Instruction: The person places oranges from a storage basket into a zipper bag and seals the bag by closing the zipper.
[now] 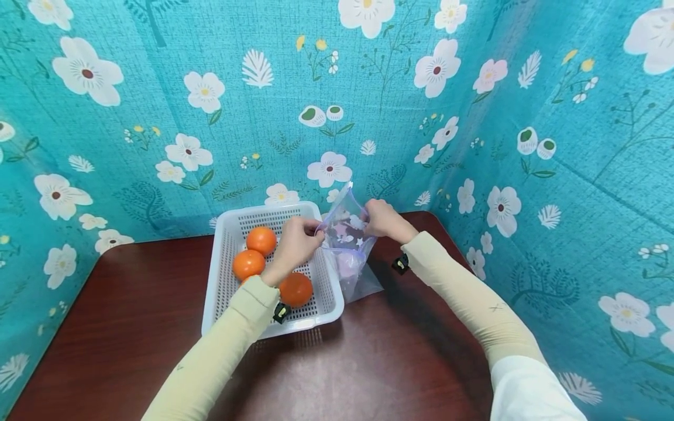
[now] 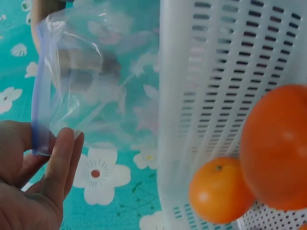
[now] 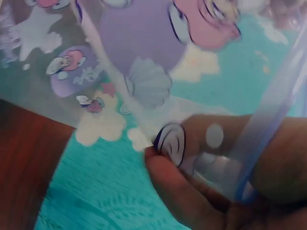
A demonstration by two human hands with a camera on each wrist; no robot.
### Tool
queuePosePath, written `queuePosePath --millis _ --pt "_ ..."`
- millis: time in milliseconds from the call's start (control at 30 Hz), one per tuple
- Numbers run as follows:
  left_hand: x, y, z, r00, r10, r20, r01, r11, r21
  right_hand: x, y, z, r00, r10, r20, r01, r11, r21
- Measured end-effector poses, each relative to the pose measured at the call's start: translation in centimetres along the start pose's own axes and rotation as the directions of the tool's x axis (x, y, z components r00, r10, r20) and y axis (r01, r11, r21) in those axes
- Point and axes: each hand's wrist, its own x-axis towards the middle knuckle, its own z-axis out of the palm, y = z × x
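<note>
A clear zip-lock bag [image 1: 346, 234] with a purple zip edge and pink, white and purple prints stands beside the basket, its mouth spread apart. My left hand [image 1: 296, 244] pinches the zip edge on the left between thumb and fingers. On the opposite side, my right hand [image 1: 386, 220] grips the bag's edge. In the left wrist view, the left hand [image 2: 43, 172] holds the purple zip strip [image 2: 41, 96]. The right wrist view shows the right hand [image 3: 192, 187] pinching the printed film, with the thumb partly behind it.
A white perforated plastic basket [image 1: 212, 280] stands left of the bag, holding several oranges [image 1: 261, 240], one partly hidden by the left forearm. Both are on a dark brown table [image 1: 337, 374]. A teal flowered cloth [image 1: 237, 134] hangs behind and to the right.
</note>
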Motion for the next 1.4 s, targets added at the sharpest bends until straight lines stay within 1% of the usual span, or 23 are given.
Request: queuePosePath --millis 100,200,300,500,667,767,1000,1133,1233,1300,1400 --pt "0.1 -0.1 -0.7 1.000 -0.014 -0.018 0.013 1.000 -0.013 -0.2 0.0 -1.2 1.000 0.009 -0.018 -0.010 1.000 -0.011" --pt "0.2 -0.1 -1.3 0.999 -0.017 -0.027 0.017 1.000 -0.021 -0.4 0.1 -2.4 1.000 0.024 -0.015 -0.024 0.999 -0.045" --pt "0.2 0.1 -1.7 0.999 -0.005 -0.034 0.005 1.000 0.000 -0.7 0.2 -3.4 0.999 0.029 -0.014 -0.030 0.997 -0.074" --pt "0.3 0.4 -1.9 0.998 0.023 -0.052 -0.021 0.999 0.043 -1.2 -0.1 -4.6 0.999 0.022 -0.048 -0.024 0.999 -0.046" --pt "0.1 0.4 -1.8 0.999 0.033 -0.043 -0.031 0.999 0.045 -1.5 -0.6 -5.0 0.998 0.015 -0.055 -0.017 0.999 -0.033" --pt "0.1 0.4 -1.9 0.999 0.024 -0.039 -0.022 0.998 0.059 -1.5 -0.5 -5.0 0.999 0.012 -0.053 -0.014 0.999 -0.045" --pt "-0.3 0.6 -2.6 0.999 -0.042 -0.023 0.044 0.992 0.120 -1.7 -0.3 -4.8 0.998 0.054 -0.018 -0.056 0.992 -0.114" --pt "-0.5 0.9 -3.0 0.996 -0.093 -0.012 0.094 0.982 0.166 -1.7 -0.8 -4.6 0.993 0.109 -0.052 -0.117 0.977 -0.177" --pt "-0.6 1.0 -3.1 0.994 -0.105 0.001 0.103 0.977 0.187 -1.8 -1.3 -4.8 0.989 0.136 -0.065 -0.147 0.965 -0.216" --pt "-0.6 0.8 -3.1 0.995 -0.095 0.007 0.092 0.979 0.183 -2.0 -1.4 -5.2 0.992 0.122 -0.039 -0.128 0.971 -0.201" --pt "-0.6 0.6 -2.9 0.998 -0.065 0.009 0.063 0.985 0.162 -2.3 -1.3 -5.8 0.996 0.084 0.027 -0.080 0.987 -0.137"
